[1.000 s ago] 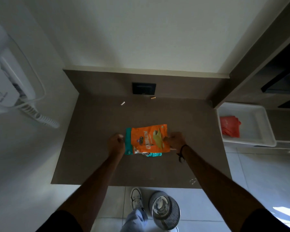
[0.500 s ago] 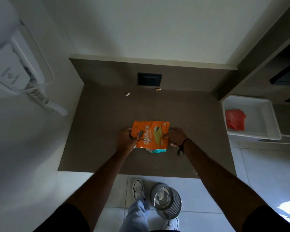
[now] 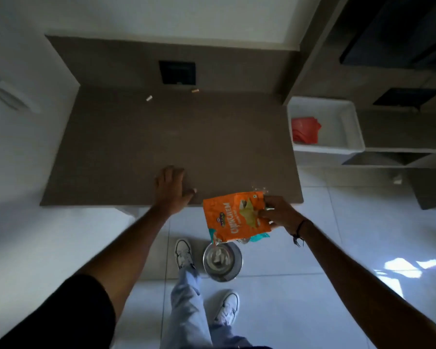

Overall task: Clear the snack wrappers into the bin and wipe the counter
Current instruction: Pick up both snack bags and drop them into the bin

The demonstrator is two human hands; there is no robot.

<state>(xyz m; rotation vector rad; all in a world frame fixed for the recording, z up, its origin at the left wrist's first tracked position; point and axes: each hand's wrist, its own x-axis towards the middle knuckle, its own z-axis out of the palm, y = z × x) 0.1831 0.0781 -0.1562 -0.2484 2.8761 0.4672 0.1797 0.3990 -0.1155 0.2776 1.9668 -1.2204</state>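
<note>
My right hand (image 3: 278, 212) grips an orange snack wrapper (image 3: 233, 216) by its right edge, with a teal wrapper behind it. The wrappers hang past the front edge of the brown counter (image 3: 161, 137), just above a round metal bin (image 3: 222, 260) standing open on the floor. My left hand (image 3: 173, 186) lies flat and open on the counter near its front edge. Two small scraps (image 3: 149, 98) lie at the counter's back, and some crumbs (image 3: 259, 189) sit near the front right.
A white tray (image 3: 347, 127) with a red cloth (image 3: 305, 129) sits on a shelf to the right. A dark socket plate (image 3: 177, 72) is in the back panel. My legs and white shoes (image 3: 183, 253) stand beside the bin on pale floor tiles.
My right hand has lifted the wrappers off the counter and carried them toward me, over the bin. My left hand let go and now rests flat on the counter.
</note>
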